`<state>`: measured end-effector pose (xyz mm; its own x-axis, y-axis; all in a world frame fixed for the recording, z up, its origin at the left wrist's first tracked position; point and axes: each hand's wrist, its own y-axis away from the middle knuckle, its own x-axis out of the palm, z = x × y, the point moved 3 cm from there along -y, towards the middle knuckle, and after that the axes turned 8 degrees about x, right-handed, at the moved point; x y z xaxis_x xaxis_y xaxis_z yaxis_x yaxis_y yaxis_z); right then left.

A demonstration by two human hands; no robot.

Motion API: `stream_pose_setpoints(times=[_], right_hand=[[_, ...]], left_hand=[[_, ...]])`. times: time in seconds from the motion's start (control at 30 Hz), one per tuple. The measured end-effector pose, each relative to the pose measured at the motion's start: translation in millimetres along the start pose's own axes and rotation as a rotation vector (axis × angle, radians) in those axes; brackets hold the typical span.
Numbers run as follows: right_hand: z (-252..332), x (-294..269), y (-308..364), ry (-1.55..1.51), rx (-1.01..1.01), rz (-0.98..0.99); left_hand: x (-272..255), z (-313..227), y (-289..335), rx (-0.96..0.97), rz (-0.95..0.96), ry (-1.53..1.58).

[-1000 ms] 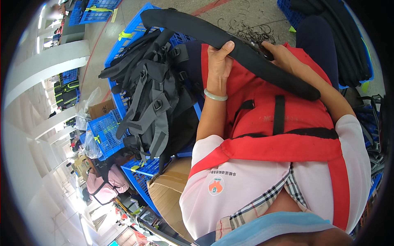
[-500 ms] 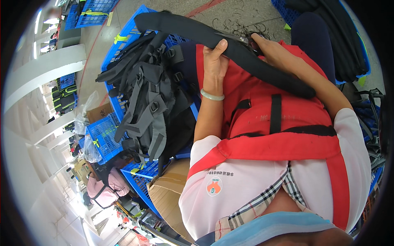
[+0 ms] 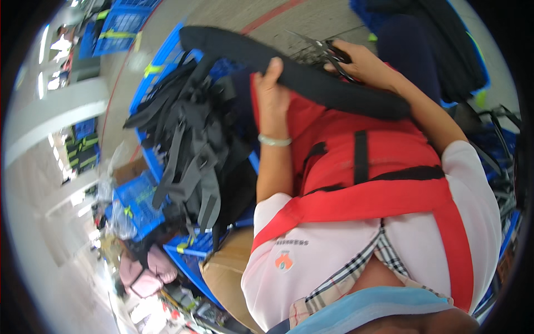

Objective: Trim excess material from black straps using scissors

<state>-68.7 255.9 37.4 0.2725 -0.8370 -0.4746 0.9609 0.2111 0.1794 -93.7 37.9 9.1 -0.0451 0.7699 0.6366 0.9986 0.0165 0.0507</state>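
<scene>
A long, curved black padded strap (image 3: 236, 51) stretches across my lap over a red apron (image 3: 400, 142). My left hand (image 3: 272, 89) is closed on the strap near its middle, thumb on top and fingers hidden beneath. On the far side of the strap, my right hand (image 3: 364, 65) grips a pair of scissors (image 3: 332, 52) by dark handles. Their metal blades point up and left, apart from the strap's edge. Motion blurs the blades, so how far apart they are is unclear.
At my left, a blue crate (image 3: 140, 92) overflows with grey and black straps (image 3: 192, 150). Another blue crate at the upper right bears black padded pieces (image 3: 445, 50). Dark thread scraps lie on the floor beyond the scissors. A cardboard box (image 3: 231, 267) stands by my left elbow.
The scissors have swung away from the strap's far edge, with their blades now raised toward the floor area. My left hand keeps its hold, and the whole view has shifted slightly.
</scene>
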Motion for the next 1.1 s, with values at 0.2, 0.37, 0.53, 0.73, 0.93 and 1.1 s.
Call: stream_pose_setpoints(times=[0.2, 0.37, 0.53, 0.73, 0.93, 1.1], right_hand=[[12, -8, -7, -0.133, -0.01, 0.058], [-20, -68, 4, -0.63, 0.103, -0.314], [-109, -177, 2, -1.003, -0.059, -0.908], [-241, -269, 3, -1.134, -0.021, -1.42], [-283, -198, 10, -0.857, 0.39, -1.227], [-244, -168, -14, -0.315, 0.403, -0.982]], left_hand=[[45, 25, -18, -0.091, 0.183, -0.241], [56, 46, -19, -0.196, 0.26, -0.138], [19, 48, -15, -0.294, 0.247, -0.315], [27, 69, -12, -0.364, 0.296, -0.267], [35, 70, -4, -0.318, 0.302, -0.517], [28, 55, -7, -0.236, 0.32, -0.715]])
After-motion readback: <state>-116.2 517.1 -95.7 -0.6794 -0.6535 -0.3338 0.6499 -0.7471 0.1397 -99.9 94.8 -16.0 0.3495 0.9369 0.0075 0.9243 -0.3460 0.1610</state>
